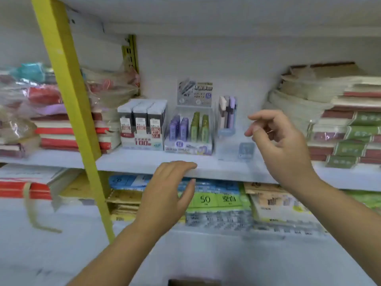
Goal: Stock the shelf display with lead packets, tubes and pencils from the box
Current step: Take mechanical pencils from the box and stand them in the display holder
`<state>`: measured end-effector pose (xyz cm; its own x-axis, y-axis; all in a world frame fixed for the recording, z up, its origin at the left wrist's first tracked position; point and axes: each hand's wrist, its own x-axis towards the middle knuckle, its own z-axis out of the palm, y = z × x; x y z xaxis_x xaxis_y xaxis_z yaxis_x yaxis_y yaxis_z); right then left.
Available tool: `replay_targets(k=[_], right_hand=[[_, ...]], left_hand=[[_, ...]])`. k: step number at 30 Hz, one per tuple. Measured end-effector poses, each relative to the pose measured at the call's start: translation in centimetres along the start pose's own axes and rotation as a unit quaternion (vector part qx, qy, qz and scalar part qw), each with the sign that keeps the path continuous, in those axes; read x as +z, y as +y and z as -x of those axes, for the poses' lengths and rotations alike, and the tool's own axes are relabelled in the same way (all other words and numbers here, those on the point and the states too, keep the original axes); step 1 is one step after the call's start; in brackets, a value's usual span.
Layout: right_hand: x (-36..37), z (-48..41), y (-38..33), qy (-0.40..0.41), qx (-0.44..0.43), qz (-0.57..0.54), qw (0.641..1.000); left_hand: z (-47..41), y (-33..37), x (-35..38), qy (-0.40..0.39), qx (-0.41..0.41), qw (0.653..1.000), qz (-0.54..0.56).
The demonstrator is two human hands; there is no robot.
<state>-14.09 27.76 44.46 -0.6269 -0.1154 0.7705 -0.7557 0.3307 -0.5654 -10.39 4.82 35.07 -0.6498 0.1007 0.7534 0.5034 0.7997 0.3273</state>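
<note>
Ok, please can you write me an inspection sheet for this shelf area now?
Surface: white shelf board, stocked in the middle.
Job's things: lead packet display, purple and green tube display, pencils in clear holder, side by side.
Clutter: left notebook stack, right notebook stack, plastic bags.
Hands: left hand rests on shelf edge, fingers straight; right hand raised, loosely curled, empty.
Cables: nothing seen.
Surroundings: yellow post; paper packs below.

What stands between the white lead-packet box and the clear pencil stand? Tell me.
A clear display of purple and green packets stands there, beside the white lead-packet box and the pencil stand, as the head view shows.
</note>
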Motion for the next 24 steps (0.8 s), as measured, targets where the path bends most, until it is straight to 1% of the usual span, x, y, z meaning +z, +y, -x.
replay_targets(k=[2,4,5,7,9,10,12,13,15,19,21,22,24], right_hand=[[2.4,6.9,1.7,-0.084,0.090,-0.041,0.991],[5.7,14.5,4.6,-0.182,0.209,-0.059,0.959],[7.4,18.2,6.3,-0.228,0.269,-0.057,0.934],[10.7,25.0,9.6,-0.307,0.362,-0.028,0.880],[13.3,30.6,12.2,-0.361,0.439,-0.001,0.823],[14.5,32.6,13.4,-0.381,0.473,0.005,0.795],[16.6,35.6,15.4,-0.414,0.525,0.012,0.744],[17.5,36.7,16.2,-0.424,0.544,0.014,0.725],[19.0,38.4,17.7,-0.432,0.576,0.018,0.694],[20.9,41.1,19.8,-0.431,0.626,0.033,0.649],[21.5,42.0,20.4,-0.435,0.639,0.026,0.634],[21.7,42.4,20.6,-0.435,0.641,0.024,0.632],[22.2,42.9,20.8,-0.423,0.640,0.022,0.640]], left_hand=[[5.5,-1.7,0.1,-0.091,-0.045,0.995,-0.006],[11.6,-3.8,0.8,-0.199,-0.144,0.969,0.000],[14.7,-4.7,1.4,-0.254,-0.198,0.947,0.000],[20.2,-6.7,2.6,-0.344,-0.296,0.891,0.004],[24.7,-8.1,3.8,-0.411,-0.372,0.832,0.018],[26.4,-8.7,4.4,-0.431,-0.409,0.804,0.031],[29.0,-9.5,5.8,-0.459,-0.477,0.747,0.067],[29.9,-9.7,6.5,-0.471,-0.499,0.722,0.084],[31.1,-10.2,7.9,-0.491,-0.526,0.685,0.116],[32.0,-10.7,9.9,-0.468,-0.580,0.642,0.182],[32.0,-10.6,10.1,-0.455,-0.600,0.621,0.219],[32.0,-10.7,10.1,-0.451,-0.603,0.615,0.233],[31.8,-10.8,10.0,-0.444,-0.606,0.608,0.258]])
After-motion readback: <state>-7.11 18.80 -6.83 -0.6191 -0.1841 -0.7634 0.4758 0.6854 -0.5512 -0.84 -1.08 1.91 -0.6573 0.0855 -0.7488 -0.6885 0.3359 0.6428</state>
